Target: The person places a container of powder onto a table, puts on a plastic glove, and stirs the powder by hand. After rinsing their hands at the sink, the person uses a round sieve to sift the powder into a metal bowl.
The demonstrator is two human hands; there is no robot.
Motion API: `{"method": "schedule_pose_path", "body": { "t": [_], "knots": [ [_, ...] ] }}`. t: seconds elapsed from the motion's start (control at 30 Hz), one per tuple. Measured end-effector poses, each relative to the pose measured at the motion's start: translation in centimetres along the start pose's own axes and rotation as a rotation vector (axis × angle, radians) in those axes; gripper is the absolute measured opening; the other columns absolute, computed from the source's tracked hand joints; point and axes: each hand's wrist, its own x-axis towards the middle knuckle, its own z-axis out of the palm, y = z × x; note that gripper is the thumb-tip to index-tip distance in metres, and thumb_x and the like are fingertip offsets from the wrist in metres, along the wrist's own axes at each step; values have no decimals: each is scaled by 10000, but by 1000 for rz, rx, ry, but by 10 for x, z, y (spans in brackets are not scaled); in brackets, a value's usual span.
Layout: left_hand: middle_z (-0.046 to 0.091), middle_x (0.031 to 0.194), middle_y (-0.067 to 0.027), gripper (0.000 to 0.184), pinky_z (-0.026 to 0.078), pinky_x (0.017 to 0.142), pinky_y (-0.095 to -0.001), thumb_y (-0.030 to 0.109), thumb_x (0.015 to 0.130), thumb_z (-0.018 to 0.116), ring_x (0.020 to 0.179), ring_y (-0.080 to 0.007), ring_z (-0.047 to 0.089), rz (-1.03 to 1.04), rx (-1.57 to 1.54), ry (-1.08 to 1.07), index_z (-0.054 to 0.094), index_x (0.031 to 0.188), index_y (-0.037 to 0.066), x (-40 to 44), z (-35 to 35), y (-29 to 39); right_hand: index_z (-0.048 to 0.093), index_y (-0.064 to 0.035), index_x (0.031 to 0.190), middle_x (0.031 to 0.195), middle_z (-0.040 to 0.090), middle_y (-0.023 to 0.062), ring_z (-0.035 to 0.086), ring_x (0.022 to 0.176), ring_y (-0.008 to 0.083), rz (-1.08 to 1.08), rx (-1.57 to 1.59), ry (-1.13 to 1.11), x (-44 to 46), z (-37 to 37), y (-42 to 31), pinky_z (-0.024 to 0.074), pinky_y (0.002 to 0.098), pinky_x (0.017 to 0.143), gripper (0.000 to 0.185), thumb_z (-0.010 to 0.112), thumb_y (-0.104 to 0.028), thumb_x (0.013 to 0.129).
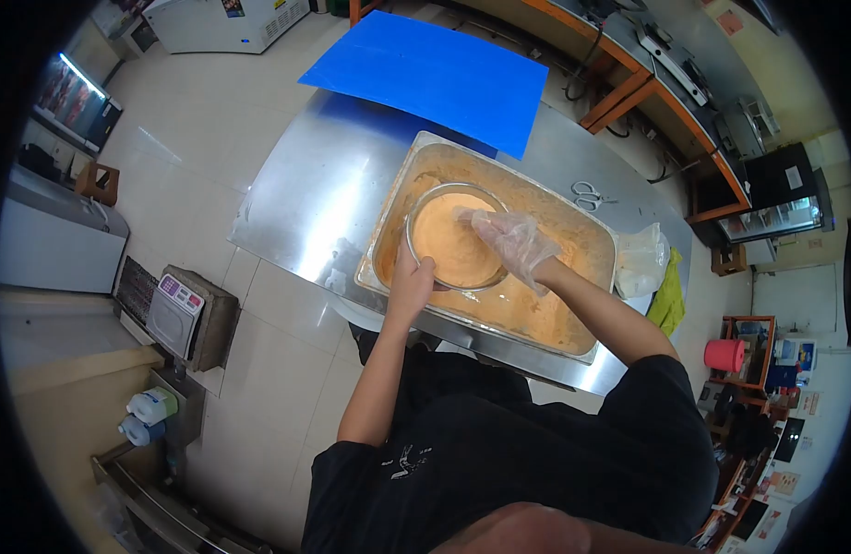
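Note:
A round metal-rimmed bowl [444, 246], perhaps a sieve, holds pale orange powder. It is over a large rectangular metal tray [423, 140] whose inside is coated with more of this orange powder. My left hand [413, 279] grips the bowl's near left rim, thumb on top and fingers hidden underneath. My right hand [516, 242] wears a clear plastic glove and reaches over the bowl from the right. Its fingers are stretched out, the tips touching the powder.
The tray stands on a steel table [292, 198]. A blue board [430, 74] covers the far edge. To the right are scissors [589, 197], a clear plastic bag [641, 257] and a green cloth [667, 300]. A digital scale [175, 314] stands at lower left.

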Motion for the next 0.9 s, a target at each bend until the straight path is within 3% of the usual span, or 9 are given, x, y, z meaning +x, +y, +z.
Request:
{"method": "schedule_pose_path", "body": {
  "t": [0.03, 0.13, 0.23, 0.33, 0.43, 0.53, 0.63, 0.73, 0.9],
  "knots": [
    [397, 1350, -227, 695, 659, 634, -369, -1, 822, 395, 1082, -356, 621, -9, -16, -2, 227, 1496, 31, -2, 0, 3, 672, -198, 1249, 1139, 703, 141, 681, 1000, 233, -50, -12, 5, 2, 3, 8, 518, 304, 874, 334, 549, -365, 988],
    [392, 1360, -234, 701, 658, 641, -368, -2, 824, 390, 1090, -349, 619, 12, 26, 10, 214, 1501, 35, -1, -2, 7, 693, -159, 1198, 1139, 703, 141, 683, 983, 242, -3, 27, 113, 5, 9, 18, 523, 311, 861, 297, 566, -314, 979],
    [395, 1365, -231, 697, 658, 648, -370, -6, 826, 389, 1092, -342, 620, 86, 88, 24, 219, 1501, 38, 5, -2, -2, 712, -127, 1117, 1062, 721, 130, 684, 922, 254, -224, 69, 238, 11, 16, 32, 530, 322, 829, 268, 557, -294, 977],
    [398, 1356, -227, 697, 659, 650, -368, -11, 832, 390, 1094, -337, 619, 118, 55, 16, 213, 1504, 36, 10, 4, -12, 714, -119, 1075, 979, 721, 116, 673, 830, 265, 19, 262, 245, 15, 16, 27, 532, 327, 781, 258, 575, -305, 963],
    [389, 1353, -215, 714, 660, 662, -365, -20, 830, 399, 1140, -348, 592, 24, -57, 8, 194, 1512, 32, 3, 11, -4, 710, -100, 1042, 907, 711, 73, 660, 750, 230, -28, -54, 396, 13, -6, 56, 525, 320, 707, 279, 595, -338, 952],
    [360, 1367, -217, 731, 661, 675, -362, -22, 833, 401, 1186, -360, 558, 33, -95, 21, 168, 1523, 41, 2, 14, -3, 693, -65, 966, 841, 689, 68, 644, 707, 198, 350, -149, 449, -2, -26, 56, 512, 318, 630, 268, 605, -316, 942],
    [330, 1387, -222, 741, 661, 683, -356, -26, 836, 399, 1204, -374, 538, 52, -5, 24, 150, 1529, 51, 6, 18, -9, 656, -23, 870, 746, 654, 89, 638, 678, 177, 492, 547, 110, -36, -12, 57, 503, 315, 578, 232, 594, -241, 922],
    [316, 1396, -223, 729, 662, 682, -367, -15, 857, 406, 1198, -385, 539, 89, 54, -52, 142, 1532, 50, 3, 30, -13, 634, -4, 830, 683, 617, 112, 618, 606, 181, 586, 685, 26, -42, 15, 84, 486, 307, 529, 212, 578, -197, 899],
    [357, 1393, -192, 717, 611, 758, -342, 20, 894, 444, 1116, -297, 589, -51, 183, -187, 157, 1549, 78, -2, 26, 1, 607, -8, 781, 634, 585, 85, 563, 502, 156, 609, 652, 198, -64, 31, 127, 444, 294, 452, 184, 585, -160, 882]
  ]
}}
